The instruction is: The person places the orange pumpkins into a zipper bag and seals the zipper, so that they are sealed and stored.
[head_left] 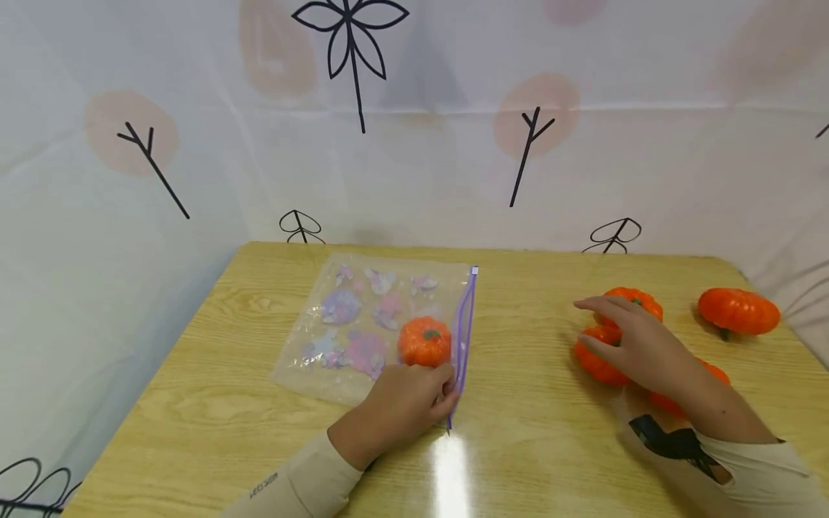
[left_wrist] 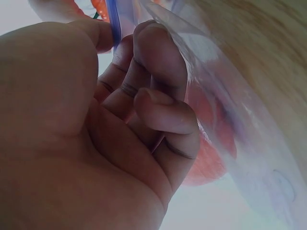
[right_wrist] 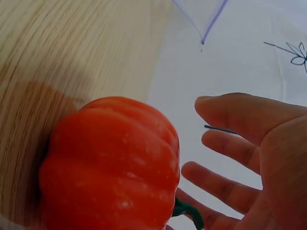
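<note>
A clear zip bag (head_left: pixel 294 360) with a purple zip edge and pastel prints lies flat on the table, its mouth facing right. Inside it, near the mouth, is an orange toy pumpkin (head_left: pixel 424 345) with a green stem. My left hand (head_left: pixel 401 403) pinches the bag at the near end of its zip edge; the left wrist view shows its fingers curled by the plastic film (left_wrist: pixel 259 139). Over on the right, my right hand (head_left: pixel 648 352) hovers above another pumpkin (head_left: pixel 597 363) with spread fingers. That wrist's view has a pumpkin (right_wrist: pixel 112 163) beside the fingertips, apart from the thumb.
More orange pumpkins surround the right hand: one behind it (head_left: pixel 641 298), one partly hidden under the forearm (head_left: pixel 715 372), and one lying on its side at the far right (head_left: pixel 738 311). A printed white cloth (head_left: pixel 440 180) hangs behind the wooden table (head_left: pixel 518 439).
</note>
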Motion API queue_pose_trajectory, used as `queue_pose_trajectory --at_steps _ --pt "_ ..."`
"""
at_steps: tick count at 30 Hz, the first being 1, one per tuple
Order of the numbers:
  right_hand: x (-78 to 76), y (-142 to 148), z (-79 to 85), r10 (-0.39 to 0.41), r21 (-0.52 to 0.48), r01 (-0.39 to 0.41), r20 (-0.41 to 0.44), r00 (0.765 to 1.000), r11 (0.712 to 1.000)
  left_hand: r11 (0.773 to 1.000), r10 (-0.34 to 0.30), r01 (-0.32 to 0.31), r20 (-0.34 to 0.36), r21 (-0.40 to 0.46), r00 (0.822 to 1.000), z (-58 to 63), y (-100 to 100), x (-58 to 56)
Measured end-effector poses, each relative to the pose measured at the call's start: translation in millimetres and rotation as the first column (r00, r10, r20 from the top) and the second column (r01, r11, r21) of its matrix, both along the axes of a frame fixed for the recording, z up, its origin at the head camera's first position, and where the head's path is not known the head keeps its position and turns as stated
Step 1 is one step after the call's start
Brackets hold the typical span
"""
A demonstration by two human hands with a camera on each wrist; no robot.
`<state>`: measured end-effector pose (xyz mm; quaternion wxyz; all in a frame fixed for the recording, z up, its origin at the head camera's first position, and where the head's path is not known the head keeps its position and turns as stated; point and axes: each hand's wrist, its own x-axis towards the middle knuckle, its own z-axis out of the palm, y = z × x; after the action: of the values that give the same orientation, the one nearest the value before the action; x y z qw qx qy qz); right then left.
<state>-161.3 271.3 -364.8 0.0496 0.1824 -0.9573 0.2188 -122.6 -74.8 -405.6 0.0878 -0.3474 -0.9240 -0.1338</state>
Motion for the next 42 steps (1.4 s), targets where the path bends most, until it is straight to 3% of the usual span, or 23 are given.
queue_pose_trajectory --at_steps 9,22,30,42 --pt "-1.3 9.1 -1.8 0.027 0.0 -0.027 0.099 0.995 1.0 1.0 -0.005 0.005 0.041 0.009 0.999 1.0 -1.0 0.5" --pt "-2.3 18.3 -6.9 0.076 0.054 -0.092 0.252 0.965 0.994 1.0 -0.017 0.017 0.057 -0.001 0.998 2.4 -0.6 -0.3" --pt "-2.9 17.2 -4.1 0.096 0.038 -0.109 0.256 0.962 0.993 1.0 -0.011 0.011 0.017 0.003 1.0 1.3 -1.3 -0.8" --pt "-2.8 9.9 -4.2 0.076 0.002 -0.079 0.24 0.968 0.997 1.0 -0.004 0.004 0.038 -0.001 0.999 0.6 -1.9 -0.6"
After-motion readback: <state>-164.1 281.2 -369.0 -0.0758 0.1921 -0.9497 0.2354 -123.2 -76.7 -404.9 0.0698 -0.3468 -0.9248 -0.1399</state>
